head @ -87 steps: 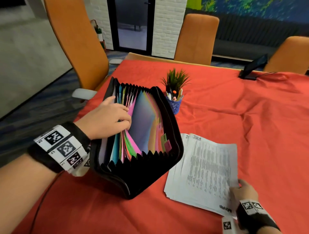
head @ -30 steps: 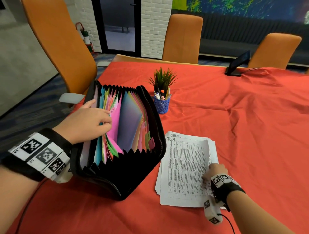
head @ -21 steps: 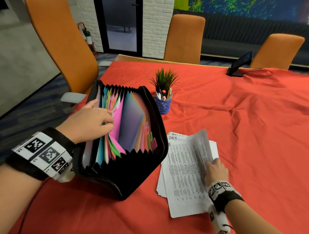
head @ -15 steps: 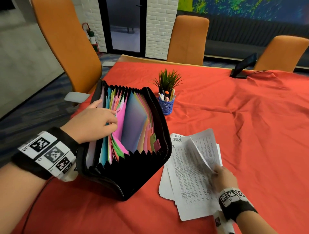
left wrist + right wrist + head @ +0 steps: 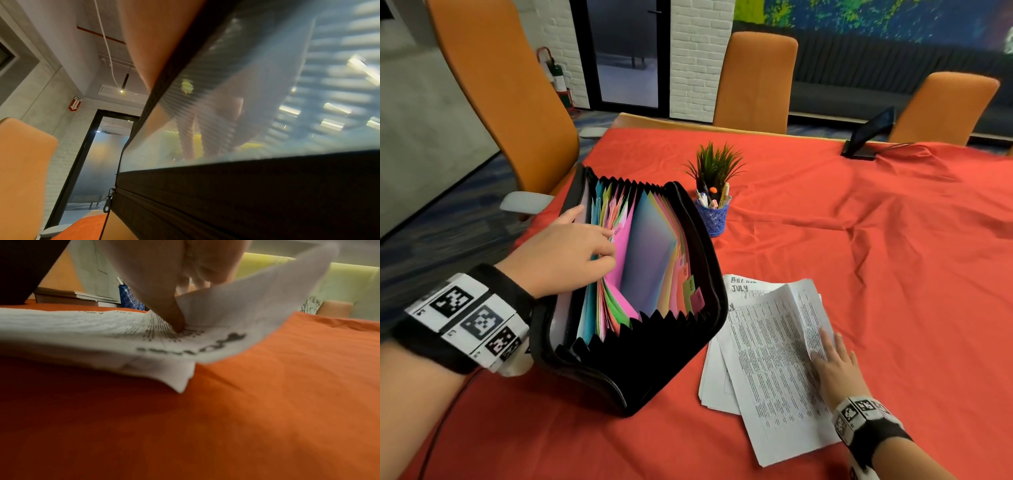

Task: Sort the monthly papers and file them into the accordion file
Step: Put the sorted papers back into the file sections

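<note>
Left hand (image 5: 561, 253) sits at the left side of the accordion file (image 5: 633, 359), fingers (image 5: 604, 236) slightly curled and tucked between the coloured dividers (image 5: 650, 253), holding a gap open beside the pink divider with a tab (tab text too small to be sure). Thumb lies along the file's left wall. Left wrist view only shows blurred finger shapes through the file's translucent wall (image 5: 246, 100).

File stands open on the red cloth (image 5: 859, 240) of the counter, pleats fanned, black cover around it.

Just behind the file: blue pen cup (image 5: 713, 214) with a small green plant (image 5: 714, 164).

Right of the file, touching its lower corner: stack of papers (image 5: 767, 356), printed tables, "JULY" handwritten on top edges. Top sheet skewed off the stack, its right edge curled up.

Right hand (image 5: 835, 370) lies on that top sheet, fingers (image 5: 825, 342) straight and a bit spread, pressing flat at the curled edge. Right wrist view shows a fingertip pushed down on the paper (image 5: 102, 331) with the sheet bowed up beside it.

Far right rear: dark tablet on stand (image 5: 869, 137), orange chairs (image 5: 755, 78) around.
</note>
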